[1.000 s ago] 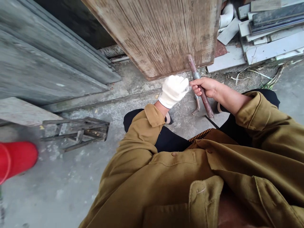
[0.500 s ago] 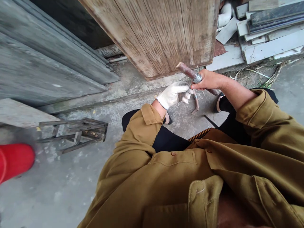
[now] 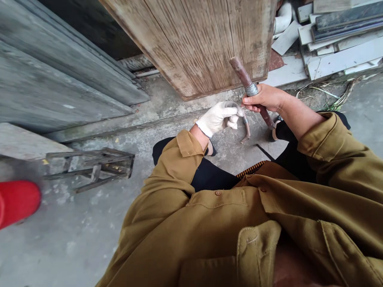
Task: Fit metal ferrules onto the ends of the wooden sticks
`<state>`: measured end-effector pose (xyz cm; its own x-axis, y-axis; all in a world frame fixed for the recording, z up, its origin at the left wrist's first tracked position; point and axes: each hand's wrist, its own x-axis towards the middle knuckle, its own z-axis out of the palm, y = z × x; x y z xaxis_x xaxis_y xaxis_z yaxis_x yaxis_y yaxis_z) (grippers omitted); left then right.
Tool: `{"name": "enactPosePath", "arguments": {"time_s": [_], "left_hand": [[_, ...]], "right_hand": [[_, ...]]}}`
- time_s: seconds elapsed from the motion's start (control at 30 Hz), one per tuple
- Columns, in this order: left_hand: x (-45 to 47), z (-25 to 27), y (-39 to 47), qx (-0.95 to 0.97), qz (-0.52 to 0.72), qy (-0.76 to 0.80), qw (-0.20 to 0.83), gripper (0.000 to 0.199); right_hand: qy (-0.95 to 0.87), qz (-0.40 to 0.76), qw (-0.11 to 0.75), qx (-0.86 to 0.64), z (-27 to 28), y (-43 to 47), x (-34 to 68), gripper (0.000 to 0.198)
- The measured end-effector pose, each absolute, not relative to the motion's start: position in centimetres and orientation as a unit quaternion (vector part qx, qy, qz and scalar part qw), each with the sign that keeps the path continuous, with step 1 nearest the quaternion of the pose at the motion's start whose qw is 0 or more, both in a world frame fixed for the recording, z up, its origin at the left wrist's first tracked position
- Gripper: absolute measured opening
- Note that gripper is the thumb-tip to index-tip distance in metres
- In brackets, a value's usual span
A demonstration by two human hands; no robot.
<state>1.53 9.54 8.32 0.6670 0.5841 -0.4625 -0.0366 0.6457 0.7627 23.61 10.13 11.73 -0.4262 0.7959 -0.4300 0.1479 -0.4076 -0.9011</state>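
Note:
My right hand (image 3: 266, 97), bare, is wrapped around a brown rod (image 3: 239, 69) that slants up to the left. A band of wound silver wire (image 3: 251, 89) circles the rod just above my fingers. To its left, my left hand (image 3: 220, 116) wears a white knit glove, with its fingers curled together and the tips close to the rod. What they pinch, if anything, is hidden. A curved brown piece (image 3: 247, 129) shows just past the gloved fingers; I cannot tell whether it is held or lies on the floor.
A wooden plank panel (image 3: 203, 44) leans in front. Grey boards (image 3: 60, 79) stand at left, near a small wooden stool frame (image 3: 98, 167) and a red container (image 3: 19, 201). Stacked tiles and boards (image 3: 338, 59) lie at upper right. A thin dark bar (image 3: 265, 152) shows between my legs.
My right hand has tilted the rod more upright, and its upper end has moved up and right. A gap now shows between my two hands. My left hand has barely moved.

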Motion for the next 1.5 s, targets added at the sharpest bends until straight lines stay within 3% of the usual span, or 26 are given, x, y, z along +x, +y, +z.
{"name": "enactPosePath", "arguments": {"time_s": [0.3, 0.43, 0.57, 0.67, 0.83, 0.97, 1.03, 1.23, 1.5], "left_hand": [[1.8, 8.1, 9.7, 0.465, 0.213, 0.41, 0.755, 0.018], [2.3, 7.6, 10.2, 0.616, 0.213, 0.456, 0.606, 0.013], [2.5, 7.3, 10.4, 0.699, 0.228, 0.488, 0.47, 0.017], [2.1, 7.5, 10.0, 0.661, 0.2, 0.476, 0.544, 0.012], [1.6, 7.1, 8.2, 0.537, 0.196, 0.441, 0.692, 0.029], [2.1, 6.5, 5.5, 0.525, 0.204, 0.447, 0.695, 0.017], [2.5, 6.4, 3.9, 0.568, 0.233, 0.469, 0.634, 0.015], [2.4, 7.1, 1.4, 0.731, 0.258, 0.508, 0.376, 0.02], [1.3, 7.4, 1.8, 0.75, 0.257, 0.522, 0.313, 0.013]], "right_hand": [[-0.624, 0.567, 0.215, -0.493, 9.9, 11.2, 25.2, 0.031], [-0.628, 0.537, 0.229, -0.514, 8.2, 11.1, 24.8, 0.035], [-0.539, 0.612, 0.208, -0.54, 7.0, 10.4, 23.8, 0.041], [-0.527, 0.643, 0.199, -0.519, 7.6, 10.1, 23.7, 0.041], [-0.631, 0.569, 0.168, -0.5, 9.7, 9.2, 24.3, 0.032], [-0.666, 0.533, 0.131, -0.505, 10.7, 7.3, 23.9, 0.03], [-0.662, 0.534, 0.135, -0.508, 10.9, 6.4, 23.6, 0.031], [-0.533, 0.68, 0.136, -0.485, 10.3, 5.6, 22.9, 0.041], [-0.315, 0.827, 0.243, -0.396, 10.6, 7.5, 24.6, 0.019]]}}
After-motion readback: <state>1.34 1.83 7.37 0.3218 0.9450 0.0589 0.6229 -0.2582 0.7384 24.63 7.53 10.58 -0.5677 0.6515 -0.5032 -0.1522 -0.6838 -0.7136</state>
